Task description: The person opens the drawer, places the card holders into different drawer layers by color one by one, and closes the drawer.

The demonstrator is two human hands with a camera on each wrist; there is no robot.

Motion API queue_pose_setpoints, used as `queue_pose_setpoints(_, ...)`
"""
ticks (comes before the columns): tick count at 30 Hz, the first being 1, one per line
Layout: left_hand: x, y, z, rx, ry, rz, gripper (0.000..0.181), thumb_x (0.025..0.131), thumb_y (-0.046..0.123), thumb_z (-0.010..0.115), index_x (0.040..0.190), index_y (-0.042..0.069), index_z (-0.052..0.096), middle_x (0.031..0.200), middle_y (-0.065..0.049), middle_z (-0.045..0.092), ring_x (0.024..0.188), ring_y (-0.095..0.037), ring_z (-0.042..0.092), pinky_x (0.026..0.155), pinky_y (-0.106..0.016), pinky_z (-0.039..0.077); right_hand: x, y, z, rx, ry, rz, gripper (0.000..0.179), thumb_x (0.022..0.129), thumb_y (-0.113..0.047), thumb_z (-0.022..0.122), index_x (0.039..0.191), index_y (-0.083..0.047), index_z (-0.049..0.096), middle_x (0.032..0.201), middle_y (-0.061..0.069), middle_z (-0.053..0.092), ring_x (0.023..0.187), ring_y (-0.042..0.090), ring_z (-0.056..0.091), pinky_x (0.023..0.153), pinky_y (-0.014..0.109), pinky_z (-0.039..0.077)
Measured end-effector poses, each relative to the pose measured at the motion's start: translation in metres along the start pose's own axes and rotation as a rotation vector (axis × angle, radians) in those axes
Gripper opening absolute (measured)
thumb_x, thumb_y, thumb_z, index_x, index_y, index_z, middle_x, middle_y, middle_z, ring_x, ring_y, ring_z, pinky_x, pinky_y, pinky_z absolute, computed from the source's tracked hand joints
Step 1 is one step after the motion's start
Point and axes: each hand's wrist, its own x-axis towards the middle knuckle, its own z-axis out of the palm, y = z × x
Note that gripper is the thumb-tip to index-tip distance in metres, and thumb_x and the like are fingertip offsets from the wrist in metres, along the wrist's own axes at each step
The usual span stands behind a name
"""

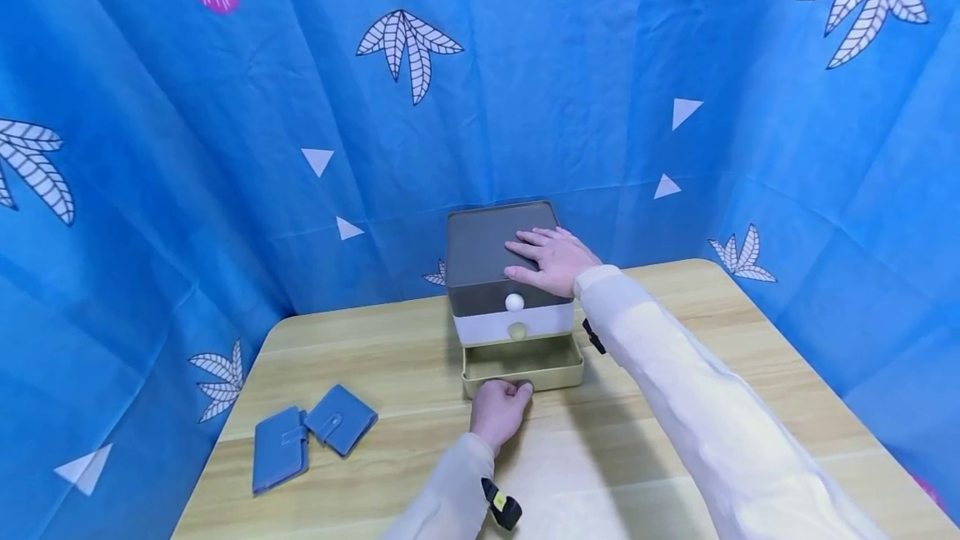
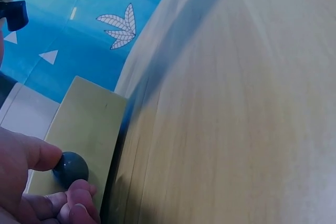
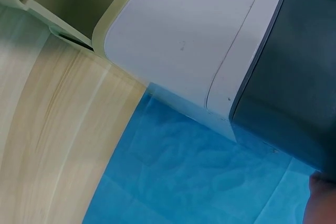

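**Drawer (image 1: 551,380) out, knob (image 2: 71,170) pinched**

The cabinet (image 1: 487,244) stands on the tabletop (image 1: 352,357), its lowest drawer drawn out at the front. Left hand (image 1: 498,413): thumb and fingertips pinch the knob. Right hand (image 1: 555,263): fingers spread, lying on the cabinet's top.

For a clean slide, we would keep the force on the knob level and in line with the drawer, no lift, no twist. The upper palm should bear down just enough to stop the cabinet skidding; leaning sideways could swing it. Whether the left pulls, pushes or simply holds, we cannot tell.

Views: only the head camera gives us the spread fingers, plus the wallets (image 1: 341,420) at the left. It loses the knob behind the left hand; the left wrist shows it, dark and round. The right wrist alone gives the cabinet's pale side wall with a thin seam, but just a sliver of its own hand.
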Motion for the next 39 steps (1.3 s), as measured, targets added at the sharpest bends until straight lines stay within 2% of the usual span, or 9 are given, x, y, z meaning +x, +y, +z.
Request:
queue_pose_setpoints(12,-0.019,-0.006,-0.002,-0.021,-0.003,-0.001,0.048,0.087,0.03,0.068,0.05,0.018,0.042,0.045,0.011,0.034,0.043,-0.007,0.035,0.046,-0.025,0.033,0.0,-0.005,0.005,-0.002,-0.03,-0.003,0.076,0.088,-0.078,0.024,0.149,-0.035,0.034,0.155,-0.004,0.029,0.145,0.022,0.019,0.117,0.046,0.007)
queue_pose_setpoints(18,-0.028,-0.005,-0.004,-0.012,0.003,0.005,0.04,0.087,0.029,0.068,0.054,0.01,0.058,0.048,0.01,0.044,0.046,-0.007,0.041,0.05,-0.025,0.037,0.001,-0.008,0.006,-0.003,-0.024,-0.011,0.076,0.088,-0.078,0.024,0.149,-0.035,0.033,0.155,-0.005,0.029,0.145,0.02,0.019,0.117,0.045,0.007)
queue_pose_setpoints(20,-0.029,-0.004,-0.005,-0.012,0.012,0.027,0.038,0.087,0.029,0.068,0.056,0.008,0.061,0.05,0.01,0.047,0.047,-0.007,0.042,0.051,-0.025,0.038,0.002,-0.006,0.006,-0.009,-0.015,-0.011,0.076,0.087,-0.079,0.023,0.149,-0.036,0.033,0.155,-0.006,0.029,0.145,0.019,0.019,0.117,0.045,0.007)
queue_pose_setpoints(31,-0.036,0.001,-0.006,-0.031,0.0,0.038,0.039,0.086,0.029,0.07,0.054,0.011,0.057,0.048,0.011,0.045,0.046,-0.006,0.041,0.049,-0.024,0.037,0.002,0.003,0.0,-0.007,0.013,-0.003,0.079,0.086,-0.08,0.023,0.148,-0.034,0.036,0.154,-0.004,0.031,0.145,0.021,0.02,0.117,0.046,0.008)
queue_pose_setpoints(36,-0.04,0.001,-0.006,-0.034,-0.013,0.037,0.041,0.087,0.029,0.07,0.053,0.013,0.053,0.047,0.012,0.041,0.044,-0.005,0.039,0.048,-0.023,0.035,0.001,0.002,0.0,-0.006,-0.003,-0.003,0.079,0.086,-0.08,0.022,0.149,-0.034,0.034,0.155,-0.004,0.03,0.145,0.022,0.019,0.117,0.046,0.007)
queue_pose_setpoints(39,-0.042,0.0,-0.006,-0.028,-0.011,0.035,0.038,0.086,0.029,0.07,0.055,0.013,0.057,0.049,0.011,0.044,0.046,-0.006,0.04,0.049,-0.023,0.036,0.0,0.001,0.001,-0.002,-0.008,-0.003,0.079,0.086,-0.08,0.022,0.149,-0.034,0.034,0.155,-0.004,0.029,0.145,0.022,0.019,0.117,0.046,0.007)
